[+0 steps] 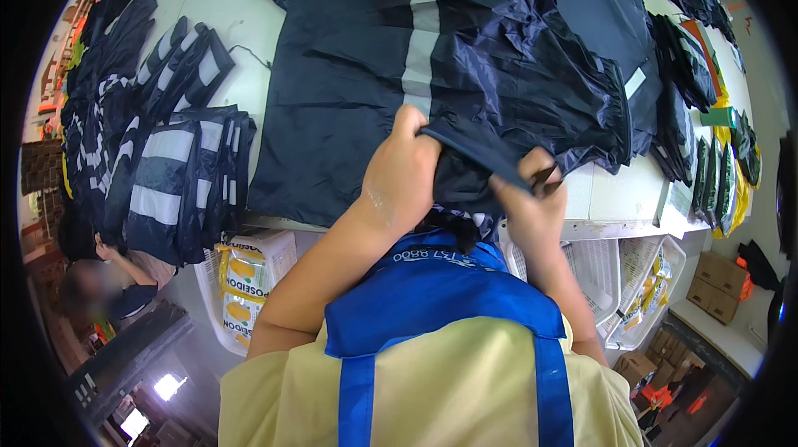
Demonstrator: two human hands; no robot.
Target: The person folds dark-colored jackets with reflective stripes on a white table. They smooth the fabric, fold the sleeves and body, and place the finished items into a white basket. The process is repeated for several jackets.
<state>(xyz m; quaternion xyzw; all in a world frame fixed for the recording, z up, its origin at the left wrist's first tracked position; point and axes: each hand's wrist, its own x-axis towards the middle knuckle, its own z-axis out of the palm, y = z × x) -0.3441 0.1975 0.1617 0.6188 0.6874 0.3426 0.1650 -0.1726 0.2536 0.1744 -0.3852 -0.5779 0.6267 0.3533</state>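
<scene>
Head view. A dark navy garment of thin, faintly glossy fabric point(341, 106) is lying on the smooth white table point(611, 197), directly in front of the person. A pale grey stripe point(426, 14) is running along its length. The panel left of the stripe is lying nearly flat, with shallow creases; the right portion is bunching into sharp, shiny wrinkles. At the near end, a narrow folded band of the dark cloth point(478, 152) is slanting between the two hands.

The left hand point(403, 168) is gripping the upper left end of the band, its fingers bent closed on the cloth. The right hand point(532, 202) is grasping the lower right end, its fingers curled and slightly blurred. A small black piece point(544, 175) is showing at these fingers; whether it is cloth or a separate tool cannot be told.

The garment's lower left corner is reaching the table's near edge. White surface is showing between its left side and the folded dark stacks with pale grey bands point(166, 172), and again to the right of the right hand. Below the near edge, a white plastic basket point(208, 297) is holding yellow-and-white packets point(241, 268).
</scene>
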